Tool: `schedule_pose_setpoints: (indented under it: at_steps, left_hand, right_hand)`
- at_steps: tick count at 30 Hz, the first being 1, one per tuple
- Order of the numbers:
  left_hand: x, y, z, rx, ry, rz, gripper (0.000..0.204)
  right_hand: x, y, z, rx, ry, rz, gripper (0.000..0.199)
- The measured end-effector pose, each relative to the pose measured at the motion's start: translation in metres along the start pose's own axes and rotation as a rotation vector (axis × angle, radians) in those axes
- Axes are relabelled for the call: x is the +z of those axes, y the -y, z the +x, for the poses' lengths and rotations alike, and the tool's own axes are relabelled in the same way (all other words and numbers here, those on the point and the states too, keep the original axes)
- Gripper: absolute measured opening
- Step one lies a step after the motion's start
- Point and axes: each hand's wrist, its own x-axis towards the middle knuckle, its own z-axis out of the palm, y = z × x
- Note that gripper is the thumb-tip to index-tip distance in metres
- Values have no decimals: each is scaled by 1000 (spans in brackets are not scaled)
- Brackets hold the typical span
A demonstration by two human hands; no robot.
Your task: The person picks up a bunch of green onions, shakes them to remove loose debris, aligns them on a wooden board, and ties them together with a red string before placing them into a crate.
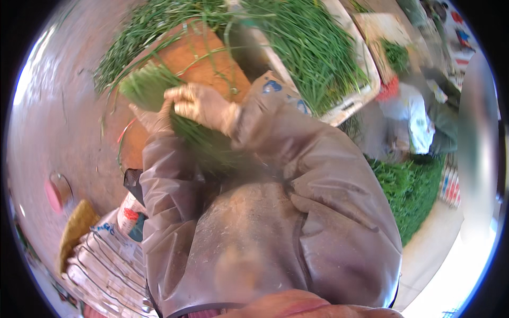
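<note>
A thick bunch of chives slants across in front of my chest, its pale cut ends at the upper left and its leaves trailing toward me, blurred. Closed round the bunch from the left side is my left hand, in a pale glove, with the thumb showing along its edge. My right hand, also gloved, lies over the bunch with curled fingers gripping it near the cut ends. Below both hands is an orange-brown board with loose stalks strewn over it.
A white crate heaped with long green chives stands at the far right. More chives lie beyond the board. Another person is at the right, near a green pile. A wire rack and pink object are at the left.
</note>
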Motion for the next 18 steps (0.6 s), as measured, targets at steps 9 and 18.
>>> schedule_pose_setpoints:
  at_steps: [9, 18]
  left_hand:
    - [-15, 17, -7, -318, 86, 292, 133]
    - [-13, 44, -9, -318, 178, 252, 128]
  right_hand:
    - [-250, -134, -203, 552, -340, -731, 32]
    - [-206, -283, -241, 1090, 53, -516, 84]
